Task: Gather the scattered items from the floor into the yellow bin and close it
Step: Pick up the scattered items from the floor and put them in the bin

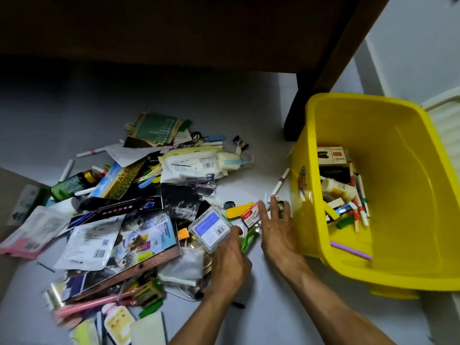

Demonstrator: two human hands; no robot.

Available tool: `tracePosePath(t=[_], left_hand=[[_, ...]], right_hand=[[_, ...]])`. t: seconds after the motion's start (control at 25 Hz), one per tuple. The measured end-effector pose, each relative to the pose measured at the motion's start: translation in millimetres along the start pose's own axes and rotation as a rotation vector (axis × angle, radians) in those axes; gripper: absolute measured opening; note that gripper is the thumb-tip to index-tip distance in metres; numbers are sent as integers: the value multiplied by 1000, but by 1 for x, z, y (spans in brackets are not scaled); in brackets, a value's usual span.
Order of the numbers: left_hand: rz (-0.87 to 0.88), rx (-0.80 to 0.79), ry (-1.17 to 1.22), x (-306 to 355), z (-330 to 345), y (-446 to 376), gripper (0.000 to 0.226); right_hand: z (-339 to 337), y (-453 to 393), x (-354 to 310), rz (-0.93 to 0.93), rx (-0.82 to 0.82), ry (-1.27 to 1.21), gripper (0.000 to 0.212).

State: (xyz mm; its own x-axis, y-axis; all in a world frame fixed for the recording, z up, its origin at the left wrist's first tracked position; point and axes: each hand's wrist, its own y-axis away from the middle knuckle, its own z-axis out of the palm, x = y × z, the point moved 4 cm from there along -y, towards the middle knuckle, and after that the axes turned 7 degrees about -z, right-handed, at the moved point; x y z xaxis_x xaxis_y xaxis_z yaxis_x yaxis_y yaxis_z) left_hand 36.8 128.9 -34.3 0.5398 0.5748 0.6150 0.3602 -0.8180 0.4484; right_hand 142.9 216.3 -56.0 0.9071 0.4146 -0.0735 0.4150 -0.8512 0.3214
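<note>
The yellow bin stands open at the right, tilted toward me, with pens, boxes and a small bottle lying inside. A heap of scattered items covers the floor at the left: packets, cards, pens, a dark bottle. My left hand grips a clear plastic case with a blue label at the heap's right edge. My right hand hovers beside the bin with its fingers spread over a red-and-white packet and a small dark green item. A green wrapper lies between my hands.
A dark wooden table leg stands just behind the bin, with the tabletop overhead. A white ribbed lid lies behind the bin at the far right. A white marker rests on the floor by the bin's left wall.
</note>
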Motion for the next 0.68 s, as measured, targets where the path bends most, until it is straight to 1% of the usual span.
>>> tracePosePath(t=[0.08,0.12,0.16,0.2,0.24,0.28,0.32,0.36,0.4,0.44,0.52,0.56,0.6,0.64,0.68], left_hand=[[-33,88,46,-4,-11,4,33],[-60,128,94,-7,-18,8,31],[-91,141,184,-8,-23,10,26],[-131,136,302,-8,-29,12,21],[-171,139,425,-4,-38,14,19],[-196,160,542,1,-50,16,20],[-183,194,622,10,-65,18,23],[-131,213,653,25,-80,20,27],[-43,195,647,46,-92,23,29],[71,146,615,71,-100,25,29],[280,1,549,131,-102,31,22],[336,-80,535,158,-97,33,19],[346,-155,537,179,-89,33,21],[305,-210,549,192,-82,31,29],[231,-230,574,192,-74,26,33]], right_hand=[[6,0,1,26,42,70,66],[8,6,-2,30,26,81,56],[8,14,-8,33,-2,53,47],[3,24,-13,45,-15,-29,41],[-5,38,-20,57,4,-177,39],[-17,55,-29,62,63,-383,39],[-34,74,-34,73,163,-603,38],[-54,93,-34,90,293,-803,37],[-75,110,-28,113,420,-954,38],[-95,124,-17,146,542,-1052,41],[-132,144,18,226,785,-1085,49],[-147,148,35,255,874,-1066,52],[-158,149,51,287,922,-1063,57],[-165,147,62,325,934,-1085,64],[-169,146,68,345,919,-1089,71]])
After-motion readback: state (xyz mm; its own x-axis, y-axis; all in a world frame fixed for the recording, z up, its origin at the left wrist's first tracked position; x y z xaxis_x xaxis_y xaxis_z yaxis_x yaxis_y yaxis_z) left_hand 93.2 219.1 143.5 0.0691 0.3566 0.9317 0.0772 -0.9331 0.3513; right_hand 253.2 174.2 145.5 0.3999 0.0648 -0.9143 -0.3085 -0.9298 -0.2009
